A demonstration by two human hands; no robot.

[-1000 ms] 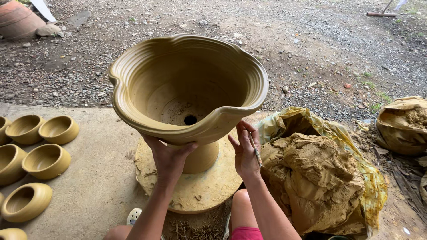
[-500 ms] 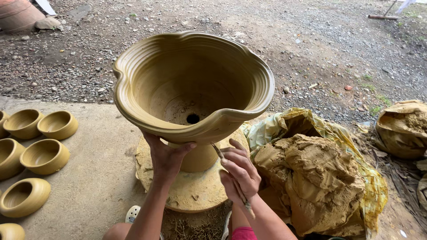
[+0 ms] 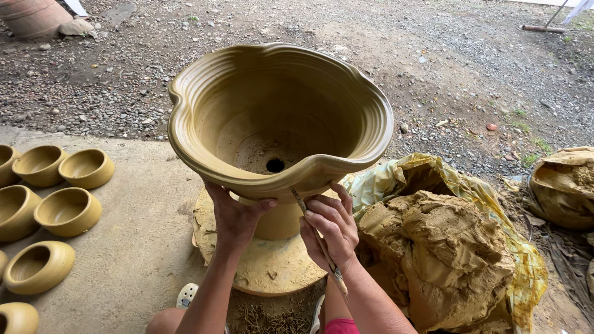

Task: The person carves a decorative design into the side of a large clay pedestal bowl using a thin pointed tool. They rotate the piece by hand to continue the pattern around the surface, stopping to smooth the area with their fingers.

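Under the wavy rim of the clay pot, our left hand presses open-palmed against the wall. Just right of it, our right hand pinches a thin stick, tip touching the pot.

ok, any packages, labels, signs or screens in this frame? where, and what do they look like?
No labels, signs or screens.
Yellow plastic bag: right of the big clay pot, open, crumpled around a lump of clay.
Second bag: far right edge, tan, rounded, open top with clay inside.
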